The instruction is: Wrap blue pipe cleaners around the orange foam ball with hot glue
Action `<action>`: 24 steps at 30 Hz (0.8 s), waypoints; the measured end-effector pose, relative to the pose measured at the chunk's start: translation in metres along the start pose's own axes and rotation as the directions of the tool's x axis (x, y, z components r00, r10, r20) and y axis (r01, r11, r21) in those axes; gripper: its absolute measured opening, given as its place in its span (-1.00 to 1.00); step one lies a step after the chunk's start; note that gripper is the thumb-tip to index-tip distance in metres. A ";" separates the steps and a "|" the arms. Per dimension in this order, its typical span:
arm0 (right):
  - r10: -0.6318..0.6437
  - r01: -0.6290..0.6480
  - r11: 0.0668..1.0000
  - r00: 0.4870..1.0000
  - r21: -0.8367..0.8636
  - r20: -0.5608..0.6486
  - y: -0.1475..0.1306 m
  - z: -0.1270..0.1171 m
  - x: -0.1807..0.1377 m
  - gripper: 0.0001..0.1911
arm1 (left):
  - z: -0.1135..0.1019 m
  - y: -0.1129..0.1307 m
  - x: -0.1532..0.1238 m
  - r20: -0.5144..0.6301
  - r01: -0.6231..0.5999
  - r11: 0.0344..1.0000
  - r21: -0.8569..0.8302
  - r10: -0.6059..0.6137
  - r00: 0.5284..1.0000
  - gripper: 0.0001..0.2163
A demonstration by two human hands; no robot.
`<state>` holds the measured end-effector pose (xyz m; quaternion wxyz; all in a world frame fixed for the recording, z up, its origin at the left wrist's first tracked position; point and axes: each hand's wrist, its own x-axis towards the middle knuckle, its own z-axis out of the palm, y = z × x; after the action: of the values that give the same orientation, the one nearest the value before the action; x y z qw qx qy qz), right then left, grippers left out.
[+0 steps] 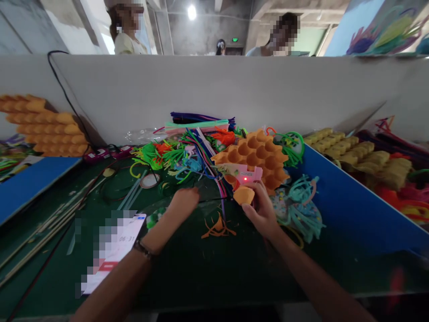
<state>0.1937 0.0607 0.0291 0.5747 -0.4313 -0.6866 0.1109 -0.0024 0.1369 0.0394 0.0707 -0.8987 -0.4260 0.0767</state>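
The right hand [263,211] is over the middle of the counter [208,277], slightly toward its right side, its fingers grasping a small orange cup [243,195] with the thumb along the lower side. A pink glue gun [250,174] with a lit red light sits just above that cup and against the fingers; whether they grip it too, I cannot tell. The left hand [185,200] is to the left of the cup and apart from it, blurred, with its fingers curled in; I cannot tell whether they hold anything. A dark band circles the left wrist, and a phone [115,255] showing 06:31 lies beside that forearm, toward the counter's near left corner. Orange scraps [219,228] lie on the counter between the two forearms. Behind the glue gun is an orange egg tray [256,152], its hollows facing the camera. Toward the counter's far edge, by the white partition [217,85], bundles of pipe cleaners [197,126] are heaped in blue, mint, pink, green and orange. Pale blue pipe-cleaner shapes [303,210] lie to the right of the right hand, near the blue divider [368,210] along the counter's right side. On the left part of the counter, clear glue sticks [132,192] lie near the phone, and thin wooden sticks [50,230] stretch toward the left edge. Two people are partly visible above the partition.
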 end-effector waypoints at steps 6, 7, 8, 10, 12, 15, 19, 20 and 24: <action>-0.023 0.024 0.999 0.999 0.021 -0.047 -0.005 -0.010 0.023 -0.78 | -0.003 -0.029 0.006 -0.023 -0.123 0.989 0.081 0.125 0.992 -0.83; -0.029 0.031 0.999 0.998 0.028 -0.054 -0.006 -0.012 0.028 -0.78 | -0.005 -0.035 0.006 -0.028 -0.138 0.986 0.096 0.141 0.990 -0.82; -0.035 0.037 0.999 0.998 0.034 -0.061 -0.008 -0.014 0.032 -0.79 | -0.007 -0.040 0.005 -0.035 -0.155 0.982 0.108 0.160 0.987 -0.81; -0.045 0.048 0.998 0.996 0.042 -0.078 -0.011 -0.017 0.040 -0.80 | -0.011 -0.053 0.004 -0.056 -0.193 0.973 0.123 0.201 0.978 -0.79; -0.051 0.056 0.997 0.994 0.048 -0.099 -0.014 -0.021 0.048 -0.80 | -0.014 -0.068 0.002 -0.080 -0.212 0.968 0.132 0.224 0.971 -0.74; -0.086 0.093 0.994 0.988 0.054 -0.130 -0.016 -0.024 0.057 -0.80 | -0.018 -0.094 0.001 -0.120 -0.166 0.975 0.148 0.184 0.976 -0.71; -0.160 0.168 0.983 0.982 0.077 -0.100 -0.021 -0.025 0.063 -0.80 | -0.018 -0.123 0.004 -0.188 0.008 0.989 0.150 0.020 0.982 -0.67; -0.168 0.174 0.981 0.983 0.085 -0.074 -0.024 -0.025 0.063 -0.78 | -0.018 -0.127 0.007 -0.198 0.048 0.989 0.141 -0.019 0.980 -0.67; -0.308 0.311 0.950 0.929 0.017 0.205 -0.034 -0.018 0.059 -0.75 | -0.018 -0.133 0.028 -0.181 0.088 0.993 0.075 -0.073 0.981 -0.71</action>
<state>0.1963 0.0766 0.0975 0.5078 -0.3082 -0.8024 0.0574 -0.0813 0.2409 0.0807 0.1488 -0.8802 -0.4505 0.0106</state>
